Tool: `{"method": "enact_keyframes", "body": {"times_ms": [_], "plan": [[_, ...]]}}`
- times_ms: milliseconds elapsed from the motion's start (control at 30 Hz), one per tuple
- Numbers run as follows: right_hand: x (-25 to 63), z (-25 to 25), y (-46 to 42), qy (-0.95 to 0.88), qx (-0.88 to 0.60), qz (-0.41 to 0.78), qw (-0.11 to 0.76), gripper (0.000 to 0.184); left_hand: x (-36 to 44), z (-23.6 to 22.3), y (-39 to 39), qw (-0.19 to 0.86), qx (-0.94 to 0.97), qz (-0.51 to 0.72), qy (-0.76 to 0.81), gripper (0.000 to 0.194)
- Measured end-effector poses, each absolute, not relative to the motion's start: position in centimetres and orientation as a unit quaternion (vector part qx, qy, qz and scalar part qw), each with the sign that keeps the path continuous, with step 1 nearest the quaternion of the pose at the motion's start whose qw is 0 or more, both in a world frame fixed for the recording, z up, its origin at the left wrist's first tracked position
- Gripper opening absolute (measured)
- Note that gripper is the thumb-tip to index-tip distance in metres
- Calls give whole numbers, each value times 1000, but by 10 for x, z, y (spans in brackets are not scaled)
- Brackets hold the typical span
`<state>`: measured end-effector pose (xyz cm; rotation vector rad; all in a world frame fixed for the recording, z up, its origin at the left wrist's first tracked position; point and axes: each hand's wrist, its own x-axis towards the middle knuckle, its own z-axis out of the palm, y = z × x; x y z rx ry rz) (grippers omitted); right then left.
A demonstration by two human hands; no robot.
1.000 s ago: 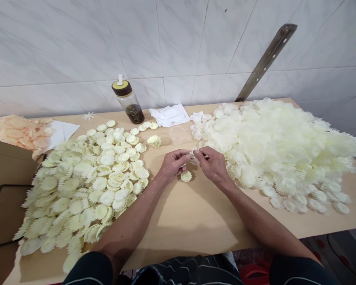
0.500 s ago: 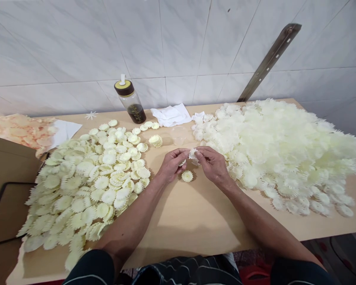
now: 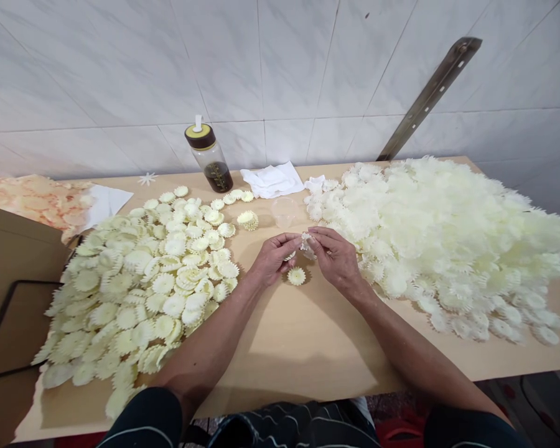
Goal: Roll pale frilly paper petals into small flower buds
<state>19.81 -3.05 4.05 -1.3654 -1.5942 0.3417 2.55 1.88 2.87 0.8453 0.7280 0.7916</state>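
The left hand (image 3: 271, 258) and the right hand (image 3: 336, 258) both had their grip on a small white piece (image 3: 307, 242), pinched in their fingertips. It was on the counter's (image 3: 303, 348) near side of the bottle (image 3: 210, 158), off to the right. A yellow disc (image 3: 296, 275) lay just under the hands, farther from the bottle. The yellow pile (image 3: 135, 286) sat in front of the bottle and to its left. The white pile (image 3: 438, 230) sat well to its right, and the cloth (image 3: 273, 180) just to its right.
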Motion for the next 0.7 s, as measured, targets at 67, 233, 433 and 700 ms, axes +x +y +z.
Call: {"method": "enact_keyframes", "body": {"times_ms": [67,233,433,700], "plan": [[198,41,-31,-654,-561,147,486,28,25,28,20,780,388,366,328,48],[198,39,-31,-658,-559,145,483,28,25,29,19,780,396,355,330,50],[198,34,-29,-661,-567,116,478,27,26,32,18,775,407,341,344,53],[197,38,-32,-626,-580,112,509,20,28,27,19,771,394,360,347,53]]}}
